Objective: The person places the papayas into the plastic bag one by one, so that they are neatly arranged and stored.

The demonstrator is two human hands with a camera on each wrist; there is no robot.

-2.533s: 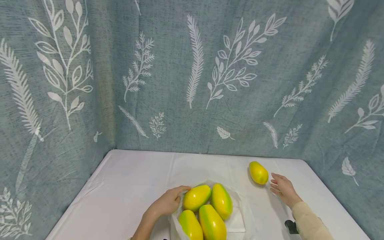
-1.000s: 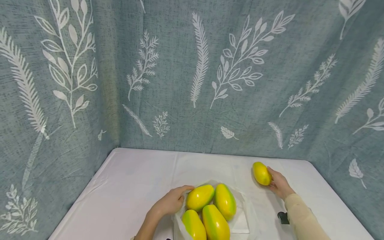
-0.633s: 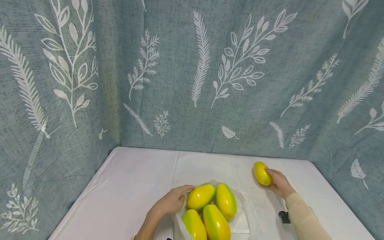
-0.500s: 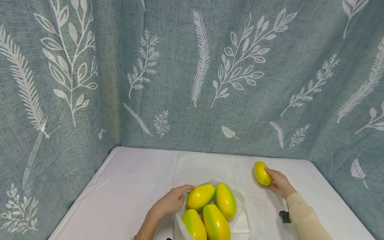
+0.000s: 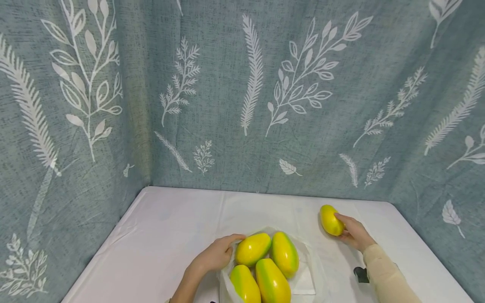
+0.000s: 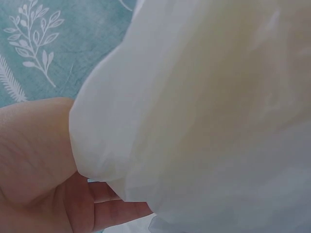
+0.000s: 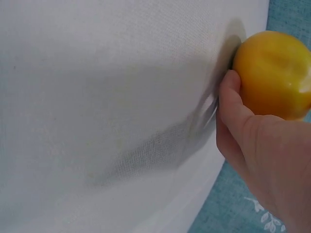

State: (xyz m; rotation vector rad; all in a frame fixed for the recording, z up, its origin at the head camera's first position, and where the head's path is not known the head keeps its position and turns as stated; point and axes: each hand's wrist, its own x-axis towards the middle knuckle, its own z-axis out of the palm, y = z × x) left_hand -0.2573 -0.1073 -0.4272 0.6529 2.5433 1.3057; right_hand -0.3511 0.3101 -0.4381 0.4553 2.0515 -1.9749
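At the table's far right lies a yellow mango (image 5: pixel 330 221). My right hand (image 5: pixel 356 232) grips it from its right side, thumb over the top. In the right wrist view, fingers curl against the low side of the mango (image 7: pixel 274 73). A white plastic bag (image 5: pixel 225 286) stands open near the front with several yellow-green mangoes (image 5: pixel 273 281) inside. My left hand (image 5: pixel 214 254) holds the bag's left rim, its index finger reaching the upper left mango. The left wrist view has the thin bag (image 6: pixel 204 121) covering part of that hand's fingers.
White cloth covers the table (image 5: pixel 170 223). A small black object (image 5: pixel 361 275) sits by the right sleeve, partly hidden. Blue-green curtains (image 5: pixel 212 84) with white leaf prints hang behind the table and at both sides.
My right hand has moved left from beside the far mango and taken hold of it; over the last second it has barely moved. My left hand has stayed on the bag.
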